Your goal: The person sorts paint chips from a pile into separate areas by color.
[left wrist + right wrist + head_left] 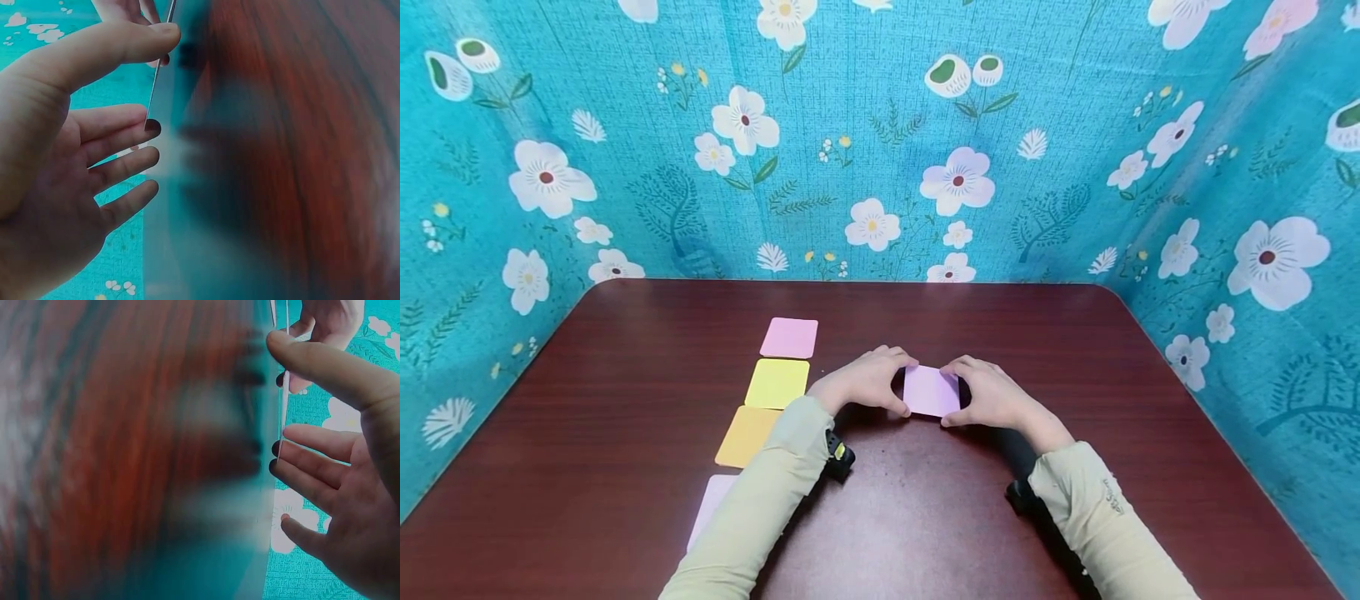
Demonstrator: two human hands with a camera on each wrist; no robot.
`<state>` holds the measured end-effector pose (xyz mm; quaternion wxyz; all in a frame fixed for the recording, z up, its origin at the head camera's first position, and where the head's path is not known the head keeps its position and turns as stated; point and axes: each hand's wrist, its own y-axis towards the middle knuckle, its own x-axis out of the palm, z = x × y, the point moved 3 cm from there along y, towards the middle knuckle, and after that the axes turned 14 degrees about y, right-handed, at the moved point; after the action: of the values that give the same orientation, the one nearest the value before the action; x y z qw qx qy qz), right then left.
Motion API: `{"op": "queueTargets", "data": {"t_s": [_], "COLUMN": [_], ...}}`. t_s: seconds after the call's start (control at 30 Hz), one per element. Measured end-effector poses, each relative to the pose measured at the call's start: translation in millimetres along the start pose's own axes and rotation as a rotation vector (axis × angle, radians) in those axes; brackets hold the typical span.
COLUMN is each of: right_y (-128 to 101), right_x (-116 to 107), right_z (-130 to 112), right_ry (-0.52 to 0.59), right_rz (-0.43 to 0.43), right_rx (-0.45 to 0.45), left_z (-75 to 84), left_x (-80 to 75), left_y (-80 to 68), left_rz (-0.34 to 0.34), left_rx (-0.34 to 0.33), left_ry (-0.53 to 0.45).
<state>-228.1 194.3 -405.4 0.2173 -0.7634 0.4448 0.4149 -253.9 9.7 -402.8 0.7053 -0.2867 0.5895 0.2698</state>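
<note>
A light purple square card [931, 390] is held over the table, just right of its middle, between both hands. My left hand [868, 380] grips its left side, thumb at the near corner and fingers at the far corner. On the opposite side my right hand [996, 397] pinches it the same way. Both wrist views show the card edge-on: a thin line [154, 87] between left thumb and fingertips, and a pale strip [285, 412] by the right fingers.
Left of the hands, a column of square cards lies on the dark red-brown table [595, 400]: pink [789, 337], yellow [777, 383], orange [745, 435], and pale lilac [706, 504], partly hidden by the left sleeve. A blue flowered curtain [835, 108] stands behind.
</note>
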Motion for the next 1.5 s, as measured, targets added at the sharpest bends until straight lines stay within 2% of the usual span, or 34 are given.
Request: {"op": "queueTargets", "data": {"t_s": [0.3,0.6,0.97,1.1,1.5], "right_y": [-0.7,-1.5,3.0,5.8,3.7], "right_x": [6.8,13.9,22.3,26.7,40.3], "right_z": [-11.4,-23.8,-45.8,-53.2,-74.8], "right_ry": [0.049,0.066,0.020,0.011,0.029], "right_rz": [-0.034,-0.035,-0.027,-0.032,-0.060], "right_rx": [-0.042,-0.042,-0.093,-0.111,-0.151], "left_z": [-10.8,-24.8,-33.2,-35.1,-38.9], "left_x": [-7.7,-14.3,-18.5,-20.2,-12.3], "left_y": [-15.5,-39.8,-66.2,-75.8,-112.0], "left_rz": [-0.056,-0.024,-0.028,-0.008,0.027], "left_rx": [-0.001,-0.019,-0.028,-0.017,-0.053], "left_ry": [-0.019,-0.111,-0.082,-0.066,-0.087]}}
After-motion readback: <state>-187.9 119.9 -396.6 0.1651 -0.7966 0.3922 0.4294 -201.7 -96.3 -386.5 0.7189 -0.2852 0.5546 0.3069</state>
